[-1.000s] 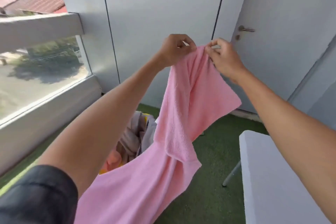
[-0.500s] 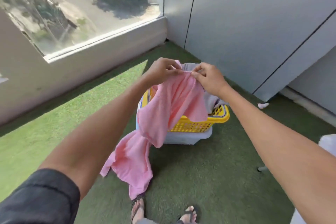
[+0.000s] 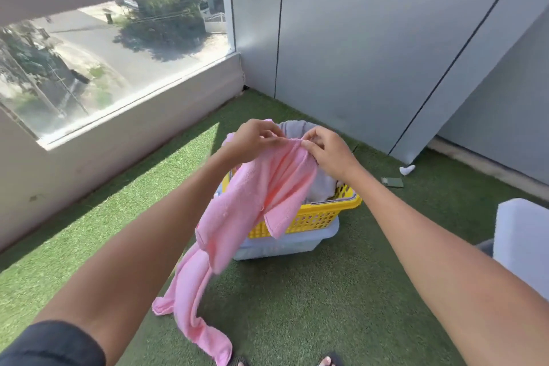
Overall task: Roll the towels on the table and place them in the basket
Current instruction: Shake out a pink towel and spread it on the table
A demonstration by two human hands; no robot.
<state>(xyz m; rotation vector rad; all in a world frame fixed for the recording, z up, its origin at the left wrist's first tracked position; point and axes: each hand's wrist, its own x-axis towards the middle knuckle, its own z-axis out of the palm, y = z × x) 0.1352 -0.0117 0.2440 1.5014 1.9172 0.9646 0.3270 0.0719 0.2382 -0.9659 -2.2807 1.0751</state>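
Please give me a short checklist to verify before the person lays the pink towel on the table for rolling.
1. Left hand pinches towel edge: ok.
2. Right hand pinches the same edge: ok.
3. Towel spread flat: not ok, it hangs bunched and twisted.
4. Towel's lower end off the grass: cannot tell.
5. Table within reach at right: ok, only a corner shows.
6. Room in basket: cannot tell, cloth already inside.
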